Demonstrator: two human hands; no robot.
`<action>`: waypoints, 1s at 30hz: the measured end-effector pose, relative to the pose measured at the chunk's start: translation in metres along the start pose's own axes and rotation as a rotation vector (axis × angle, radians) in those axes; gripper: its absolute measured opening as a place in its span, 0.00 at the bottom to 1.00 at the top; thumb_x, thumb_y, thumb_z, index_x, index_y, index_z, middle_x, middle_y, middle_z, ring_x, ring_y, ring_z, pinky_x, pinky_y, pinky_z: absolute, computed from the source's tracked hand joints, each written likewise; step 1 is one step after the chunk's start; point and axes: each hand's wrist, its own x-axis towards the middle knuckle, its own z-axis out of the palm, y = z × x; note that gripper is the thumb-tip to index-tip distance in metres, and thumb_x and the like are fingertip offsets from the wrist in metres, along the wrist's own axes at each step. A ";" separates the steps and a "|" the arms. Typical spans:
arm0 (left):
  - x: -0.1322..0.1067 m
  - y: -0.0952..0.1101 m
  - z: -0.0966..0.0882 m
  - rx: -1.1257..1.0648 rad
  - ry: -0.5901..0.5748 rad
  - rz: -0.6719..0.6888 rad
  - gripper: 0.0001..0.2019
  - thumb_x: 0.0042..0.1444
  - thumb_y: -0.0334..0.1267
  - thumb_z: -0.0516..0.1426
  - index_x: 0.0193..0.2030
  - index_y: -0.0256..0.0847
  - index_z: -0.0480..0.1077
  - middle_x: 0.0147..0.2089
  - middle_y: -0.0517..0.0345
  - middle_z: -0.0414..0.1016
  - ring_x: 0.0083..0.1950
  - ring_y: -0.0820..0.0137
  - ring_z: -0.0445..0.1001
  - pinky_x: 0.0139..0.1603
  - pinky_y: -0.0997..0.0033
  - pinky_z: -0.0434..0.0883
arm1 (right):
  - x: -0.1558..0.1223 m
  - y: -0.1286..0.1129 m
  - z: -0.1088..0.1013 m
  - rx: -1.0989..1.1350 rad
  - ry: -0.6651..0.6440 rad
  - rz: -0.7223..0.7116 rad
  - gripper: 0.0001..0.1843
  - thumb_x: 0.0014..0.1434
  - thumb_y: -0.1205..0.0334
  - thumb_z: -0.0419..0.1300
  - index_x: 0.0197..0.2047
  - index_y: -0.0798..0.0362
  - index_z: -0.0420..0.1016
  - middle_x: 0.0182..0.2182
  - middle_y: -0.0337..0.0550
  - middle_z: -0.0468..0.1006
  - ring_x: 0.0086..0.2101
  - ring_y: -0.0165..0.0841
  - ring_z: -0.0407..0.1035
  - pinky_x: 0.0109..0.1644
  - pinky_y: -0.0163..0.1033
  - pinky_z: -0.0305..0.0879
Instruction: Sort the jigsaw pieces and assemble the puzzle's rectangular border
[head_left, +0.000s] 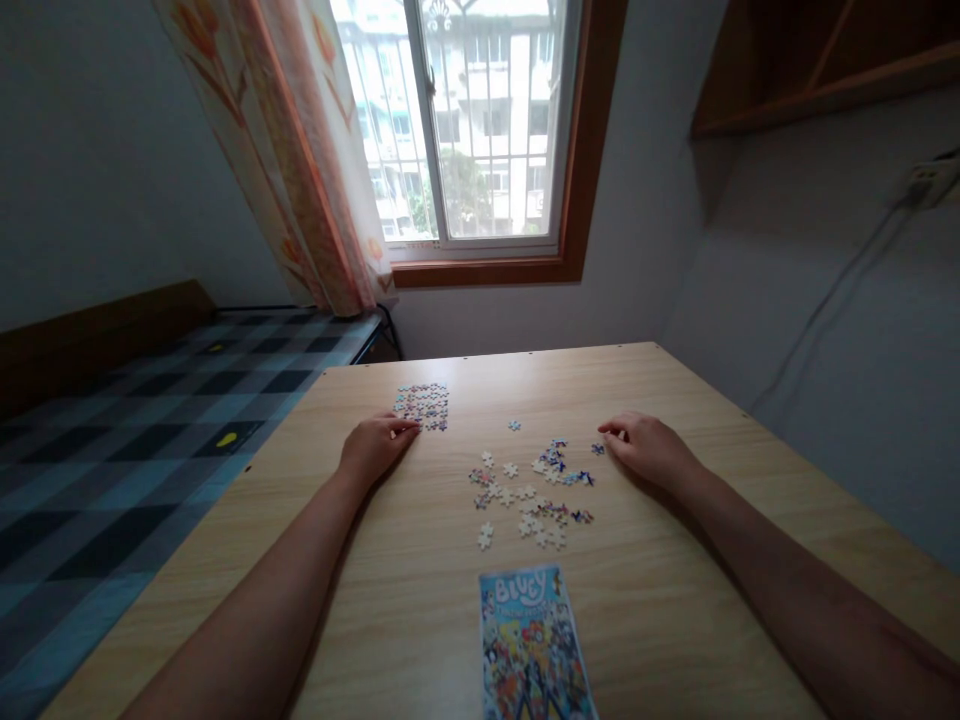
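A partly joined patch of jigsaw puzzle (423,404) lies toward the far left of the wooden table (675,620). My left hand (375,445) rests palm down just below it, fingers together and curled slightly, fingertips touching its near edge. Several loose puzzle pieces (529,490) are scattered in the middle of the table, some face down. My right hand (649,447) lies palm down to their right, fingers loosely bent, its fingertips beside a small loose piece (598,448). Neither hand visibly holds anything.
A colourful puzzle reference card (534,645) lies at the near edge. A bed with a blue and black checked cover (112,460) stands left of the table. A window with a curtain (300,170) is behind, a wall on the right.
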 end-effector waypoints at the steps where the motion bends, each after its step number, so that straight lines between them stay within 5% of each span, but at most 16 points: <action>1: 0.000 0.001 0.000 0.010 -0.012 -0.003 0.16 0.60 0.51 0.56 0.42 0.49 0.84 0.40 0.56 0.81 0.38 0.66 0.77 0.37 0.70 0.69 | -0.001 -0.001 -0.001 -0.008 -0.018 0.000 0.14 0.62 0.61 0.56 0.45 0.52 0.83 0.44 0.46 0.83 0.42 0.39 0.76 0.47 0.40 0.68; 15: -0.003 0.003 -0.001 0.016 -0.044 0.000 0.16 0.61 0.49 0.56 0.43 0.48 0.84 0.46 0.55 0.82 0.44 0.63 0.78 0.43 0.68 0.70 | -0.007 -0.009 0.000 -0.065 -0.065 -0.012 0.14 0.63 0.58 0.57 0.44 0.48 0.83 0.43 0.44 0.84 0.40 0.38 0.76 0.41 0.39 0.67; 19: -0.002 0.000 0.001 -0.029 -0.009 0.012 0.16 0.60 0.49 0.56 0.41 0.47 0.84 0.42 0.55 0.83 0.41 0.64 0.78 0.41 0.68 0.70 | -0.008 -0.014 -0.002 -0.084 -0.085 -0.017 0.15 0.64 0.56 0.56 0.46 0.49 0.83 0.43 0.45 0.84 0.41 0.38 0.76 0.41 0.39 0.66; 25: -0.002 -0.010 0.000 -0.188 0.224 -0.061 0.16 0.59 0.49 0.57 0.41 0.44 0.84 0.37 0.55 0.82 0.34 0.66 0.75 0.38 0.68 0.70 | -0.011 -0.017 -0.004 -0.099 -0.100 -0.015 0.17 0.64 0.52 0.56 0.49 0.48 0.82 0.43 0.44 0.83 0.41 0.37 0.75 0.39 0.38 0.65; 30: -0.002 -0.005 -0.001 -0.162 0.152 -0.041 0.15 0.57 0.48 0.58 0.41 0.45 0.84 0.36 0.56 0.81 0.30 0.69 0.72 0.35 0.69 0.68 | -0.010 -0.018 -0.005 -0.141 -0.147 -0.047 0.15 0.63 0.52 0.58 0.45 0.47 0.83 0.44 0.44 0.82 0.42 0.37 0.74 0.39 0.37 0.64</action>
